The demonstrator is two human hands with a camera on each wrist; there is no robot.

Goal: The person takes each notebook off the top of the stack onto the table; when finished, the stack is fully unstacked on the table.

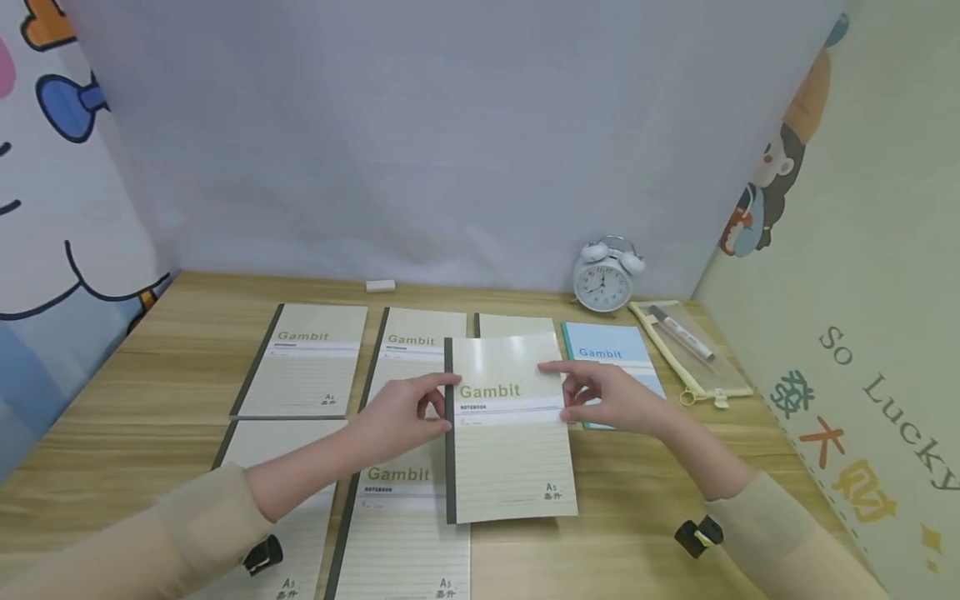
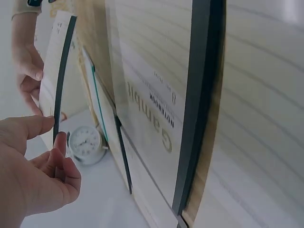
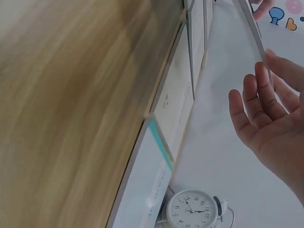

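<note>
A cream notebook (image 1: 510,467) with a dark spine is held up above the table between both hands. My left hand (image 1: 397,417) pinches its spine edge between thumb and fingers; the left wrist view shows the same hand (image 2: 38,166) at the dark spine. On the opposite edge, my right hand (image 1: 615,396) pinches the notebook, and in the right wrist view this hand (image 3: 275,104) grips its thin edge. Below and behind it lie more cream notebooks, among them one at front centre (image 1: 405,542) and one at back left (image 1: 307,375).
A blue notebook (image 1: 611,337) lies right of the back row. Beyond it are a white alarm clock (image 1: 602,285) and a mesh zip pouch (image 1: 693,350) holding a marker. A white eraser-like block (image 1: 380,286) sits near the back edge. A printed wall hanging borders the right side.
</note>
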